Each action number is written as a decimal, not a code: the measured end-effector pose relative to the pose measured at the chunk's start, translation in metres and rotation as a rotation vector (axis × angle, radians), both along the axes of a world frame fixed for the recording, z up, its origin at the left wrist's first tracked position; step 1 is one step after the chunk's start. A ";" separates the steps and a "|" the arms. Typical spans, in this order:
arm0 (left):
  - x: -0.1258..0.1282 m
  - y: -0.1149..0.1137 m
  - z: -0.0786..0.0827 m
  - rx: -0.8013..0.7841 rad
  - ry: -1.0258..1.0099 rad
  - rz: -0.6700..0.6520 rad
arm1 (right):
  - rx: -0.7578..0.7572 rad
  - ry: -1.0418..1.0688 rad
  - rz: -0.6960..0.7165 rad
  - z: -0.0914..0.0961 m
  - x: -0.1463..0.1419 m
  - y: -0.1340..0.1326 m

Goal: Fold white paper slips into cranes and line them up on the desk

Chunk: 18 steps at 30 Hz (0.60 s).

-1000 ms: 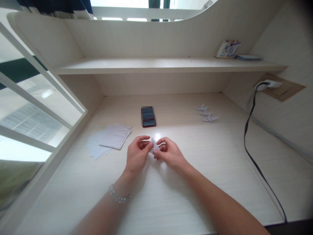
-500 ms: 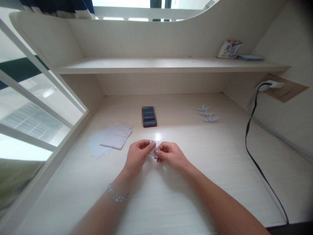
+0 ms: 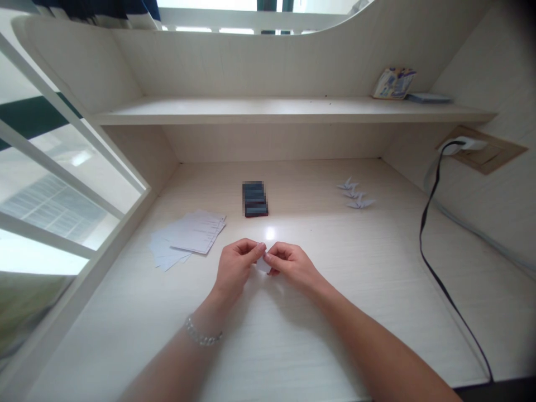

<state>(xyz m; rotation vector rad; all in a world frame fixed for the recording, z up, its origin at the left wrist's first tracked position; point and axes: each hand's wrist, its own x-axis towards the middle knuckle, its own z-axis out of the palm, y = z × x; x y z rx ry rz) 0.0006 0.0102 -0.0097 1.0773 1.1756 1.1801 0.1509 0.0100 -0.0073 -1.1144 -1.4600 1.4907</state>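
A small folded piece of white paper (image 3: 262, 264) is pinched between my two hands, a little above the desk. My left hand (image 3: 238, 265), with a bracelet on its wrist, grips it by the upper left between thumb and fingers. On the other side, my right hand (image 3: 292, 263) has its thumb and fingertips closed on the paper's right part. Fingers cover much of the paper, so its exact fold is hidden. Farther right on the desk stand several folded paper cranes (image 3: 355, 195) in a row. Left of my hands lies a fanned stack of white paper sheets (image 3: 196, 234).
Beyond my hands lies a dark phone-like object (image 3: 255, 199), its surface blurred out. A black cable (image 3: 425, 223) runs from the wall socket (image 3: 481, 148) down the desk's right side. The shelf (image 3: 268, 109) above holds a colourful packet (image 3: 393, 84).
My right thumb has shifted slightly up toward my left thumb along the paper. More of the paper's lower part now shows below the fingertips.
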 end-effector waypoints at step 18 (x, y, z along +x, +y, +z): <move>0.002 0.000 0.000 0.040 0.132 -0.034 | 0.146 -0.136 -0.090 0.001 0.001 -0.001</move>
